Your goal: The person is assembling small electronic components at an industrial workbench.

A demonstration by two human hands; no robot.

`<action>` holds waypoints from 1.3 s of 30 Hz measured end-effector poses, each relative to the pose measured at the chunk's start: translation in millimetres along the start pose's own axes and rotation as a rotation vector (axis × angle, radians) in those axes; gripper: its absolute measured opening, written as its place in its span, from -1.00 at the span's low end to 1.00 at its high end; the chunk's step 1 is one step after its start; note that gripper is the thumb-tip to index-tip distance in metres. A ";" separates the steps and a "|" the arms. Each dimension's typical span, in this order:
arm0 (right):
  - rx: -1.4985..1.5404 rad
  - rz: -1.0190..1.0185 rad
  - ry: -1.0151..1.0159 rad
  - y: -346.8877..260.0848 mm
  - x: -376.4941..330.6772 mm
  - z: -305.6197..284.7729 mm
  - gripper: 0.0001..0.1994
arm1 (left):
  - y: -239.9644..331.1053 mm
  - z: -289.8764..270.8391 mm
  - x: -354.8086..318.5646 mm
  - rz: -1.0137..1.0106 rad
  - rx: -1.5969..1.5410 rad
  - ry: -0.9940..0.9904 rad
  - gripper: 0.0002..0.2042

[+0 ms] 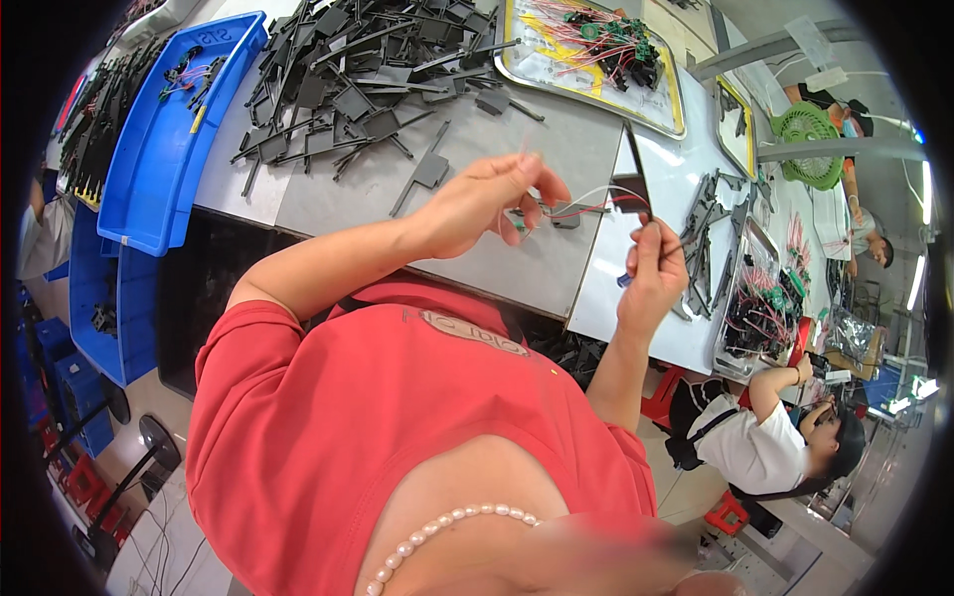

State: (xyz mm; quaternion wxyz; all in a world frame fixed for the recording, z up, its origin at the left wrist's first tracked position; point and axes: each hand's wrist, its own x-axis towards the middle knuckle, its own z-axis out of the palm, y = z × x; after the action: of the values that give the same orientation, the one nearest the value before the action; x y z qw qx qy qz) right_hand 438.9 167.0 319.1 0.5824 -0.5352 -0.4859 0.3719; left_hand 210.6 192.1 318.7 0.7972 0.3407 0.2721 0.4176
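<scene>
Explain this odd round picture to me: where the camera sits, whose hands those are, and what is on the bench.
There is no machine here. One wide fisheye camera worn on a person's head looks down, so edges bend and the red shirt fills the bottom. The left hand pinches thin red and white wires; the right hand holds their other end together with a flat black plastic piece. On the grey bench lies a heap of black plastic parts, with a blue bin to the left and a tray of wired green boards behind. Another person sits at the right.
</scene>
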 end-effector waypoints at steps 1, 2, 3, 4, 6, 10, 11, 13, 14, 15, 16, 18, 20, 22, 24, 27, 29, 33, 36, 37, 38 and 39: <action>0.040 0.017 -0.035 0.4 -2.6 6.2 -0.81 | 4.8 6.1 -7.0 0.035 0.137 -0.054 -0.58; 0.059 0.020 -0.048 -1.2 -6.5 12.9 -0.80 | 9.5 9.5 -13.4 0.071 0.275 -0.107 -0.56; 0.089 0.022 -0.085 -6.1 -8.6 19.7 -0.80 | 16.1 7.8 -17.7 0.197 0.487 -0.134 -0.55; 0.118 0.022 -0.122 -11.4 -10.5 25.3 -0.80 | 20.1 7.1 -19.8 0.204 0.492 -0.133 -0.55; 0.114 0.010 -0.222 -18.7 -14.6 33.4 -0.79 | 27.8 7.3 -23.5 0.742 1.094 0.012 -0.55; 0.137 0.053 -0.378 -31.1 -21.8 59.9 -0.78 | 44.3 8.9 -29.2 0.459 0.476 -0.360 -0.58; 0.018 0.074 -0.408 -27.5 -19.4 61.5 -0.79 | 43.4 2.6 -29.2 0.442 0.455 -0.331 -0.58; -0.282 -0.046 -0.408 -31.9 -7.8 58.8 -0.79 | 42.0 -8.5 -26.9 0.380 0.485 -0.227 -0.60; -0.398 -0.290 -0.379 -35.2 3.6 56.6 -0.77 | 45.5 -12.3 -27.6 0.397 0.628 -0.193 -0.60; -0.327 -0.261 -0.361 -43.2 4.2 60.6 -0.77 | 45.2 -15.9 -28.4 0.406 0.765 -0.155 -0.61; -0.255 -0.228 -0.351 -57.2 3.9 66.8 -0.77 | 40.9 -20.0 -28.9 0.413 0.756 -0.174 -0.61; -0.204 -0.247 -0.401 -80.2 3.2 83.9 -0.76 | 42.4 -21.6 -32.4 0.351 0.737 -0.215 -0.60; -0.324 -0.358 -0.584 -86.1 11.1 93.1 -0.75 | 45.7 -26.1 -31.4 0.239 0.740 -0.307 -0.58; -0.372 -0.566 -0.663 -80.4 25.7 94.5 -0.79 | 50.9 -30.4 -25.5 0.200 0.703 -0.369 -0.57; -0.387 -0.623 -0.710 -80.1 36.7 94.5 -0.81 | 53.7 -36.9 -17.5 0.192 0.677 -0.385 -0.51; -0.206 -0.366 -0.714 -72.2 45.7 89.4 -0.86 | 66.1 -45.3 -14.2 0.081 0.664 -0.380 -0.46; -0.124 -0.200 -0.732 -73.9 46.9 87.9 -0.86 | 69.0 -51.3 -11.2 0.026 0.558 -0.394 -0.42; -0.026 -0.004 -0.744 -72.8 51.2 81.4 -0.91 | 70.9 -66.5 -5.7 0.130 0.504 -0.470 -0.43; -0.194 -0.256 -1.077 -76.9 63.8 71.5 -0.84 | 71.5 -71.7 14.4 0.068 0.279 -0.259 -0.43; -0.189 -0.253 -1.086 -75.7 66.4 72.7 -0.84 | 71.6 -69.3 17.1 0.068 0.275 -0.250 -0.43; -0.182 -0.365 -1.069 -73.8 68.0 75.4 -0.83 | 74.3 -65.4 17.5 0.113 0.418 -0.241 -0.43; -0.187 -0.469 -1.039 -71.6 69.5 75.0 -0.82 | 77.7 -58.1 20.0 0.154 0.554 -0.247 -0.43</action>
State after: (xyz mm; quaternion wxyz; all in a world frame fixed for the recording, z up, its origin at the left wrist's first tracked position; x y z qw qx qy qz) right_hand 377.8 242.2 397.9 0.2847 -0.2095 -0.8445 0.4023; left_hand 141.6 260.1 339.6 0.6671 0.6127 0.2501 0.3420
